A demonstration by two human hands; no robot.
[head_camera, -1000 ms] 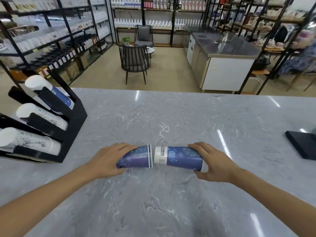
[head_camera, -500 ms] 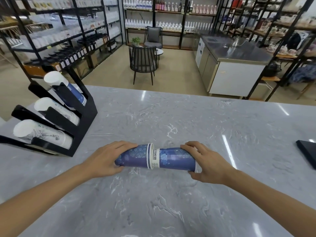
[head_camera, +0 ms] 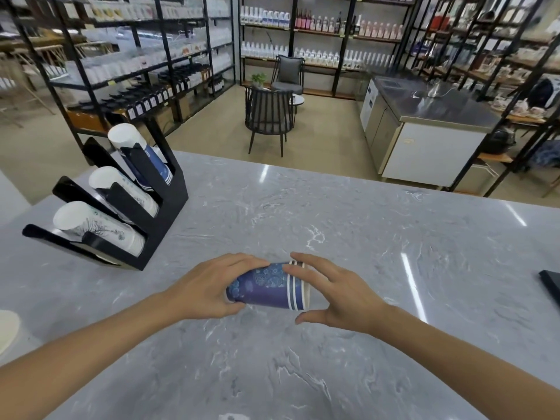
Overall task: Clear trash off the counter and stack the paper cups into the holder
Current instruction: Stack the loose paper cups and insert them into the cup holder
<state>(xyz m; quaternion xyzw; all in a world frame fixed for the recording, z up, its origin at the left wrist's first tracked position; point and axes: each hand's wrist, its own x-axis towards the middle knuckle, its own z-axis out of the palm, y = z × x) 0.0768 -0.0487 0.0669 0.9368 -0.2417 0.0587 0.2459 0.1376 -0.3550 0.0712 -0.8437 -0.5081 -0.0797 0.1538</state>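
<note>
A nested stack of blue paper cups (head_camera: 266, 291) lies on its side just above the grey marble counter (head_camera: 333, 225). My left hand (head_camera: 209, 286) grips its closed bottom end. My right hand (head_camera: 336, 295) cups the open rim end, fingers spread over the top and thumb below. At the far left stands the black cup holder (head_camera: 163, 213) with three slanted slots. Its top slot holds blue cups (head_camera: 145, 159), and the two lower slots hold white patterned cups (head_camera: 121, 192).
A dark flat object (head_camera: 551, 283) pokes in at the counter's right edge. A pale round thing (head_camera: 7, 331) shows at the left edge. Beyond the counter are a black chair (head_camera: 269, 119), shelving and a steel-topped cabinet (head_camera: 424, 140).
The two separate blue cup stacks were pushed together and are now fully nested into one short stack. My hands came closer, and the view shifted left.
</note>
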